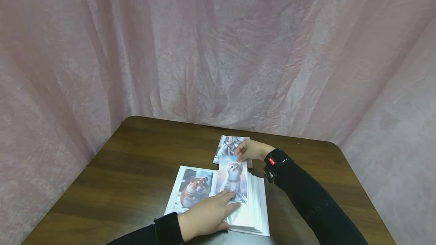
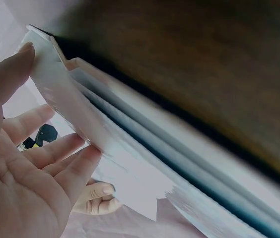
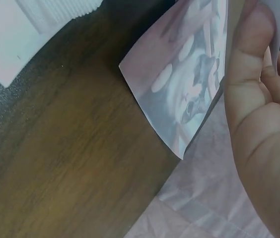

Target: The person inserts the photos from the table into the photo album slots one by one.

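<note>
A photo album with clear sleeves lies spread on the table, a hamster picture in its left page. Over the right page is a kitten picture card, its upper end standing out past the album's top edge. My right hand pinches that upper end between thumb and fingers. Lower down, my left hand rests its nearly straight fingers on the right page and the card's lower part. In the left wrist view, the fingertips touch the sleeve, thumb near the album's edge.
Behind the album, partly under my right hand, lie more picture cards; the right wrist view shows the top one with an animal on it. The brown wooden table ends at a pink curtain.
</note>
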{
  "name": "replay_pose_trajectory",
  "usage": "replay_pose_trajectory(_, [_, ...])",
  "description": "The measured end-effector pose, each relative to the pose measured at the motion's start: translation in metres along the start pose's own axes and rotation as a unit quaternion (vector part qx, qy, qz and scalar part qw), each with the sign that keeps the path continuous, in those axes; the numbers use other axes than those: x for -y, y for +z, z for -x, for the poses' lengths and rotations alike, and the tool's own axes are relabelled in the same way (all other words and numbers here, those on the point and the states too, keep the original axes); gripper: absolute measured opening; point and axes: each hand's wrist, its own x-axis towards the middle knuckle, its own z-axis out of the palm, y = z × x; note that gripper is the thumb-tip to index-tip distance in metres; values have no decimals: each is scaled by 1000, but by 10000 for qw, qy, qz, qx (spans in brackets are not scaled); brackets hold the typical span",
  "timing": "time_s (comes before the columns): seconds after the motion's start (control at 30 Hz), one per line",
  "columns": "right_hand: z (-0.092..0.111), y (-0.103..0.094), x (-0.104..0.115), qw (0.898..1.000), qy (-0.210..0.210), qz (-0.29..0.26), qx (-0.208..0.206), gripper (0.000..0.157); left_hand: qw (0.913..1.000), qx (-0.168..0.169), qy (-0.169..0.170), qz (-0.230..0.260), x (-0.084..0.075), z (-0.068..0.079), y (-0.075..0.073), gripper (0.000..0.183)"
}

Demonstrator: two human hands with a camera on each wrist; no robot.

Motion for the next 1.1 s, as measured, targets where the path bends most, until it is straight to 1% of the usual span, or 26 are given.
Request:
replay_pose_trajectory(0.2, [2,4,-3,9998,-12,-126,131,15,9999,58,-5,85,-1,-1,-1,63])
replay_pose_trajectory(0.33, [2,7,-5,9990,-51,-305,331,14,9998,80,-55,164,-1,-1,-3,63])
replay_pose_trajectory(0.57, [5,9,-7,9968,-83,-541,583,14,9999,117,-66,90,-2,-2,-3,64])
replay_pose_trajectory(0.7, [5,10,-8,9966,-121,-568,588,13,9999,96,-67,69,-2,-2,-3,65])
replay_pose_trajectory(0.77, [4,12,-9,9977,-163,-406,524,13,9999,85,-73,65,-2,-2,-4,65])
replay_pose_trajectory(0.83, [3,14,-8,9987,-321,-37,388,11,9999,80,-69,57,-2,-2,-3,64])
replay_pose_trajectory(0.9, [3,17,-7,9971,-594,448,175,9,9999,76,-72,51,-2,-3,-3,63])
replay_pose_trajectory(1.0, [2,23,-2,9863,-1042,1252,-275,5,9999,103,-88,54,-3,-3,-3,63])
replay_pose_trajectory(1.1, [2,30,5,9748,-1256,1741,-609,10,9998,148,-122,70,-3,-4,-3,62])
